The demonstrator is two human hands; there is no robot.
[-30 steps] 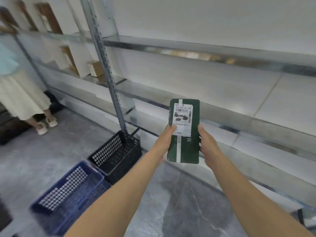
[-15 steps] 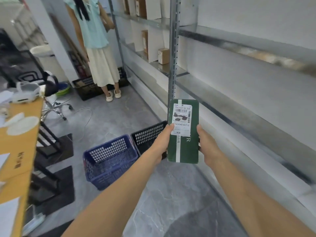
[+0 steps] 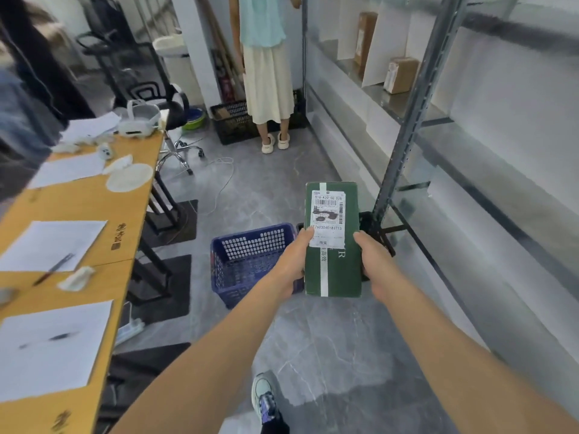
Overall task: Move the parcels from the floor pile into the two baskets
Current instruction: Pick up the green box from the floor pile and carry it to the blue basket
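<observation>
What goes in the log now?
left hand, right hand: grip parcel | parcel: upright, unplaced | blue basket: left of parcel

both hands (image 3: 335,261) grip green parcel (image 3: 341,270) upright.

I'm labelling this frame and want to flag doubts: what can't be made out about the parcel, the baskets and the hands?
Head view, the only one:
- Mostly hidden: the black basket, behind the green parcel and the right hand; its contents are unseen.
- Partly covered: the blue basket, near corner behind the left hand.
- Hidden behind the parcel: both hands' fingers; only the thumbs show.
- Too small to read: the label fine print.
- Outside the frame: the floor pile.
</observation>
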